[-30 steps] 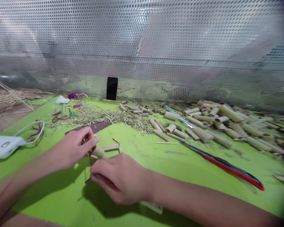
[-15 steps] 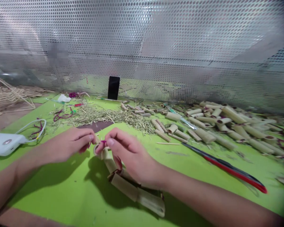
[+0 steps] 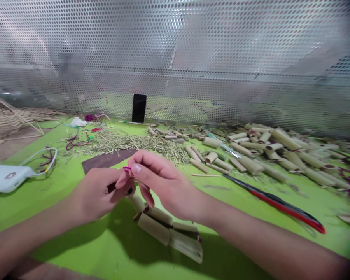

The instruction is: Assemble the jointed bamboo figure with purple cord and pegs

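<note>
My right hand pinches a short magenta string between thumb and index finger, its other fingers curled below. Pressed up against it, my left hand has its fingers closed at the open end of a bamboo tube; its thumb is mostly hidden. That tube belongs to a chain of short bamboo pieces, which runs under my right hand and bends back toward me on the green table. Dark red ties show at its joints.
Bamboo offcuts lie heaped at the right, near a saw with a red-and-black handle. Shavings spread behind my hands, beside a brown board. A phone stands against perforated metal. A white device sits left.
My left hand has moved right and closed in at the tube's end, meeting my right hand. More of the brown board shows. My right hand keeps its pinch on the string.
</note>
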Demonstrator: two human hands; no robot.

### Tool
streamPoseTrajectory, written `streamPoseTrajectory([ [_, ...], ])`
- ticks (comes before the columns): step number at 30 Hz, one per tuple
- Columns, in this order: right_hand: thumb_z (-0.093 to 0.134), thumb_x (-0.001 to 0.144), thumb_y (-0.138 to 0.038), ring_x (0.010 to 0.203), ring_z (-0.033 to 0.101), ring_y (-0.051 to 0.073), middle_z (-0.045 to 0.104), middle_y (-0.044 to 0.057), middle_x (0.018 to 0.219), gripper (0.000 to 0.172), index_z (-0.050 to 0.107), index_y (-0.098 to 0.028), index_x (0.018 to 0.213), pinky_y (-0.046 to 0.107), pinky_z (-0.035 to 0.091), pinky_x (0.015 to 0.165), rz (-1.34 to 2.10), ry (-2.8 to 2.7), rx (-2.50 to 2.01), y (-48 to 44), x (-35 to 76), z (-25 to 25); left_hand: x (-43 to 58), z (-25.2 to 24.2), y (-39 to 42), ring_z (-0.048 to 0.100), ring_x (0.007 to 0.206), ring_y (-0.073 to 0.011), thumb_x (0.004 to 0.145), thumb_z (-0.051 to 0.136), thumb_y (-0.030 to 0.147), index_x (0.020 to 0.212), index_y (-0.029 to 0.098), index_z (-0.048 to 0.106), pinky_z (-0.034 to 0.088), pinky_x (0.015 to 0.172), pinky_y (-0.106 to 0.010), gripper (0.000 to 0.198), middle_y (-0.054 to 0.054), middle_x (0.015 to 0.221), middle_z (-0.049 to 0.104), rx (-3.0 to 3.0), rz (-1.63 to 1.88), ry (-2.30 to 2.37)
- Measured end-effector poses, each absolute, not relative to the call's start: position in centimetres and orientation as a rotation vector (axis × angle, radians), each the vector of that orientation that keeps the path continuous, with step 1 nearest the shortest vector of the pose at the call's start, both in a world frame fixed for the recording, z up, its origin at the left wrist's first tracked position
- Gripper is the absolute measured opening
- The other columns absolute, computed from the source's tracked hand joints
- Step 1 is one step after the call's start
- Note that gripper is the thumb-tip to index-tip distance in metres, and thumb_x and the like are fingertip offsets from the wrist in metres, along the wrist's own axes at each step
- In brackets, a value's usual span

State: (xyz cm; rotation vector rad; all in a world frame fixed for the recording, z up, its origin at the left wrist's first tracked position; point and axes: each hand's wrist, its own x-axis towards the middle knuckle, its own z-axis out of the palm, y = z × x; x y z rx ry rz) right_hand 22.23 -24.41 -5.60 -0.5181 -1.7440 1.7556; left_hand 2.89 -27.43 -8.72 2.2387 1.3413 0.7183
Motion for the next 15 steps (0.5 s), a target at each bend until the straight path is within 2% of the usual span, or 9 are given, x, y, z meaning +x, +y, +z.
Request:
streamPoseTrajectory([
  [3, 0.051, 0.105, -0.037, 0.047, 0.045, 0.006, 0.07, 0.0, 0.09, 0.02, 0.051, -0.022, 0.092, 0.019, 0.039, 0.042, 1.719, -1.754, -0.543, -24.4, 22.3, -5.7, 2.4, -8.6, -27.3, 0.047, 0.056, -0.0118, 0.098, 0.049, 0.034, 0.069, 0.019, 0.056, 0.033, 0.054, -0.025, 0.033, 0.003, 0.061, 0.058, 2.184, 0.775, 1.344],
  [6, 0.048, 0.106, -0.037, 0.05, 0.046, 0.007, 0.068, 0.0, 0.086, 0.021, 0.054, -0.021, 0.094, 0.02, 0.04, 0.045, 1.596, -1.816, -0.528, -24.4, 22.4, -6.2, 2.0, -8.4, -26.8, 0.048, 0.054, -0.0115, 0.096, 0.053, 0.041, 0.086, 0.019, 0.065, 0.036, 0.05, -0.024, 0.027, 0.003, 0.065, 0.06, 1.93, 0.831, 1.275],
  [10, 0.045, 0.107, -0.031, 0.073, 0.063, 0.013, 0.07, 0.003, 0.088, 0.021, 0.056, -0.021, 0.092, 0.026, 0.05, 0.066, 1.247, -2.064, -0.462, -24.7, 22.6, -6.9, 1.7, -8.2, -25.9, 0.055, 0.05, -0.0128, 0.091, 0.059, 0.051, 0.111, 0.018, 0.067, 0.042, 0.044, -0.022, 0.039, 0.002, 0.064, 0.062, 1.676, 0.814, 1.182],
  [12, 0.043, 0.106, -0.029, 0.079, 0.065, 0.015, 0.071, 0.004, 0.089, 0.021, 0.057, -0.021, 0.093, 0.028, 0.05, 0.072, 1.089, -2.21, -0.448, -25.0, 22.7, -7.3, 1.6, -8.4, -25.7, 0.061, 0.055, -0.0149, 0.093, 0.057, 0.05, 0.116, 0.018, 0.067, 0.047, 0.048, -0.024, 0.041, 0.0, 0.068, 0.067, 1.696, 0.807, 1.182],
  [15, 0.043, 0.105, -0.027, 0.069, 0.061, 0.014, 0.071, 0.003, 0.084, 0.017, 0.057, -0.021, 0.096, 0.026, 0.048, 0.066, 0.969, -2.35, -0.444, -25.3, 22.6, -7.8, 1.3, -9.1, -25.7, 0.07, 0.07, -0.018, 0.097, 0.052, 0.043, 0.114, 0.02, 0.072, 0.054, 0.062, -0.027, 0.034, -0.006, 0.085, 0.077, 1.969, 0.834, 1.239],
])
